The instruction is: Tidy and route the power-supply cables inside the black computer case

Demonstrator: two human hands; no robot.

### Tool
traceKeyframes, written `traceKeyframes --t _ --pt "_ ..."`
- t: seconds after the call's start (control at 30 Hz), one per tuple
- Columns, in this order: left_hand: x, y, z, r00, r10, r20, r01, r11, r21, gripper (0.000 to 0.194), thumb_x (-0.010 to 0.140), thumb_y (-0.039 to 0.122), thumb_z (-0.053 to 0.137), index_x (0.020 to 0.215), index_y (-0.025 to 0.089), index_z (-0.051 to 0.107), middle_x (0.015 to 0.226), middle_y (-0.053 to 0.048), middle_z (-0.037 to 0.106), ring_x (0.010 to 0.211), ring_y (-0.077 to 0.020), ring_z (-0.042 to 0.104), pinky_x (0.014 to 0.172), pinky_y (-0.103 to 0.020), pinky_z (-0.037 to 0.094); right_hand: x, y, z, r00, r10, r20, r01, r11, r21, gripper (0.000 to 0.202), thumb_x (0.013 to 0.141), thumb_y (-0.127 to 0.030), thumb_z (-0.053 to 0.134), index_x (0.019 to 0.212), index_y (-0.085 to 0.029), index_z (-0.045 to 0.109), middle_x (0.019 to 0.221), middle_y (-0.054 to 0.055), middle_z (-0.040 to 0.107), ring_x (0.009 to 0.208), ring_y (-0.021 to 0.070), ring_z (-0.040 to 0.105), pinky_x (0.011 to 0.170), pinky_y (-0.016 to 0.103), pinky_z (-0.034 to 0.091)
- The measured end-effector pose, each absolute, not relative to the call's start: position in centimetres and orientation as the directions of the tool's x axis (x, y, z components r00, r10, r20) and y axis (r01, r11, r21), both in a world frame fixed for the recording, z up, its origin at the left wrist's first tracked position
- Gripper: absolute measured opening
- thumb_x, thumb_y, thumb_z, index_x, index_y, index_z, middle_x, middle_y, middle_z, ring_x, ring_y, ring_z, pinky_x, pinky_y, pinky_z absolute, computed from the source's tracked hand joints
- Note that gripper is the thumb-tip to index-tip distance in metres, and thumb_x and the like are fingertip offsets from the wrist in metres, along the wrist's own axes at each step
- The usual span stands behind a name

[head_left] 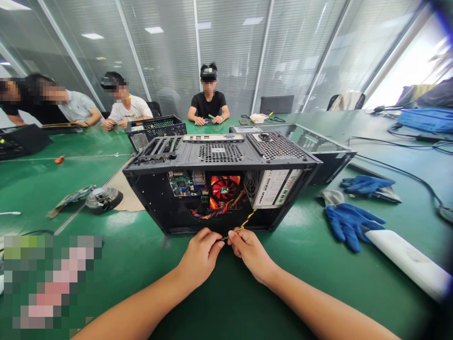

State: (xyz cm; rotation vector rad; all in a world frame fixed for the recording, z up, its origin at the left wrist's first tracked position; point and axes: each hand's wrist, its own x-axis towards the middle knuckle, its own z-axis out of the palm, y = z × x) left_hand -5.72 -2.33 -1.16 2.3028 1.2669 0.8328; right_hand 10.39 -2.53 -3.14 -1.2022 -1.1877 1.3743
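Note:
A black computer case (184, 160) lies on the green table with its open side facing me. Inside it I see a motherboard (180, 183), a red cooling fan (225, 189) and a power supply (276, 189) with a white label. A twisted yellow and black cable (250, 218) runs out of the case from below the power supply. My left hand (201, 255) pinches this cable near its end. Close beside it, my right hand (249, 252) is closed on the same cable. A multicoloured wire bundle (208, 215) stays inside the case.
Blue work gloves (348, 219) and a white power strip (406, 259) lie to the right. At left are a heatsink fan (103, 199) and a circuit board (72, 196). Another case (332, 163) stands behind. Several people sit across the table (141, 278).

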Motion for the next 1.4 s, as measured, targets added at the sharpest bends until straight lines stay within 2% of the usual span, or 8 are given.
traceKeyframes --t 0.13,0.33,0.6,0.7,0.93,1.1,1.3,1.4 --pt "-5.6 -2.4 -1.4 0.368 0.871 0.326 0.599 -0.490 0.633 0.017 0.087 0.025 0.047 0.097 0.018 0.058 0.084 -0.003 0.059 0.075 -0.0131 0.055 0.069 -0.026 0.044 10.4 -2.5 -3.2 -0.089 0.991 -0.097 -0.050 -0.102 -0.994 0.040 0.080 -0.053 0.050 0.063 -0.017 0.051 0.045 -0.006 0.035 0.043 0.0083 0.030 0.044 0.025 0.023" --pt "-5.6 -2.3 -0.8 0.429 0.860 0.276 0.613 -0.501 0.611 0.023 0.091 0.024 0.038 0.081 0.018 0.058 0.074 -0.002 0.055 0.068 -0.0118 0.053 0.066 -0.025 0.041 10.4 -2.5 -3.0 -0.112 0.987 -0.113 -0.056 -0.120 -0.991 0.040 0.080 -0.052 0.050 0.062 -0.017 0.052 0.044 -0.006 0.035 0.042 0.0080 0.029 0.044 0.025 0.021" --pt "-5.6 -2.3 -1.3 0.374 0.883 0.283 0.564 -0.459 0.687 0.013 0.083 0.025 0.053 0.092 0.019 0.059 0.079 -0.001 0.059 0.068 -0.0112 0.054 0.064 -0.023 0.043 10.5 -2.5 -3.1 -0.103 0.989 -0.110 -0.078 -0.118 -0.990 0.038 0.081 -0.051 0.049 0.064 -0.017 0.052 0.044 -0.006 0.037 0.042 0.0078 0.030 0.044 0.025 0.022" --pt "-5.6 -2.4 -1.6 0.364 0.892 0.268 0.555 -0.439 0.706 0.012 0.082 0.027 0.056 0.089 0.018 0.059 0.078 -0.002 0.059 0.068 -0.0115 0.055 0.064 -0.023 0.044 10.5 -2.4 -3.3 -0.102 0.988 -0.114 -0.075 -0.122 -0.990 0.038 0.082 -0.051 0.048 0.065 -0.017 0.052 0.043 -0.006 0.038 0.042 0.0079 0.031 0.043 0.024 0.023" --pt "-5.4 -2.7 -1.1 0.401 0.879 0.258 0.553 -0.457 0.697 0.014 0.086 0.026 0.048 0.085 0.018 0.059 0.075 -0.001 0.059 0.067 -0.0116 0.054 0.064 -0.023 0.043 10.4 -2.5 -3.2 -0.114 0.989 -0.098 -0.088 -0.109 -0.990 0.038 0.081 -0.050 0.049 0.063 -0.017 0.051 0.043 -0.006 0.038 0.042 0.0077 0.031 0.043 0.024 0.023" --pt "-5.5 -2.6 -0.7 0.439 0.859 0.265 0.567 -0.493 0.660 0.023 0.090 0.024 0.039 0.083 0.018 0.060 0.073 -0.001 0.058 0.067 -0.0111 0.054 0.066 -0.023 0.042 10.4 -2.5 -3.2 -0.110 0.989 -0.102 -0.076 -0.111 -0.991 0.040 0.081 -0.052 0.049 0.062 -0.017 0.052 0.042 -0.006 0.037 0.041 0.0081 0.032 0.044 0.025 0.025" --pt "-5.6 -2.6 -1.3 0.392 0.870 0.299 0.555 -0.483 0.677 0.013 0.084 0.027 0.052 0.091 0.018 0.059 0.079 -0.002 0.061 0.070 -0.0123 0.056 0.066 -0.024 0.043 10.4 -2.5 -3.4 -0.113 0.989 -0.097 -0.113 -0.109 -0.988 0.039 0.081 -0.051 0.049 0.063 -0.017 0.051 0.043 -0.006 0.037 0.041 0.0079 0.031 0.044 0.025 0.024" --pt "-5.5 -2.6 -1.2 0.380 0.888 0.261 0.548 -0.443 0.709 0.012 0.085 0.027 0.051 0.085 0.018 0.058 0.072 0.000 0.060 0.065 -0.0113 0.055 0.063 -0.023 0.042 10.4 -2.5 -3.3 -0.116 0.988 -0.101 -0.107 -0.113 -0.988 0.038 0.081 -0.051 0.048 0.062 -0.017 0.051 0.043 -0.006 0.037 0.041 0.0079 0.030 0.044 0.025 0.023"
